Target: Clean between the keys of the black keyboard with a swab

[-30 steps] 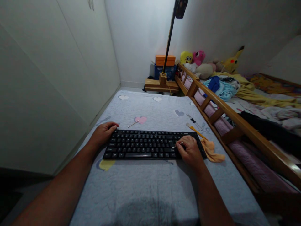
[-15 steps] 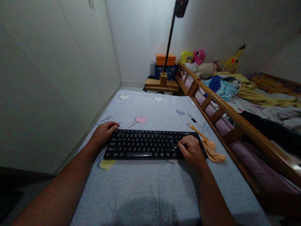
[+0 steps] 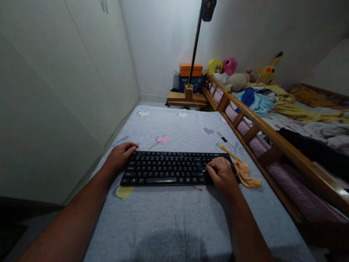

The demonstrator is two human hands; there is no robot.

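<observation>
A black keyboard (image 3: 163, 168) lies flat on the blue-grey cloth. My left hand (image 3: 122, 153) is closed on its upper left corner, thumb and fingers held together at the edge. Over the keys at the right end, my right hand (image 3: 220, 171) pinches a cotton swab (image 3: 205, 170) between thumb and fingers. The swab's white tip points left and sits by the keys near the number pad; whether it touches them I cannot tell. My palm hides part of the number pad. Beyond the keyboard a second cotton swab (image 3: 155, 144) lies by a pink heart print.
To the right of the keyboard lie an orange cloth (image 3: 248, 176), a yellow-handled brush (image 3: 227, 150) and a thin tool with a black band (image 3: 225, 139). A wooden bed rail (image 3: 253, 116) runs along the right side; a pale cabinet (image 3: 68, 91) stands left.
The view has shifted very slightly. Both hands keep their places, the left at the keyboard's corner and the right with the cotton swab over the keys.
</observation>
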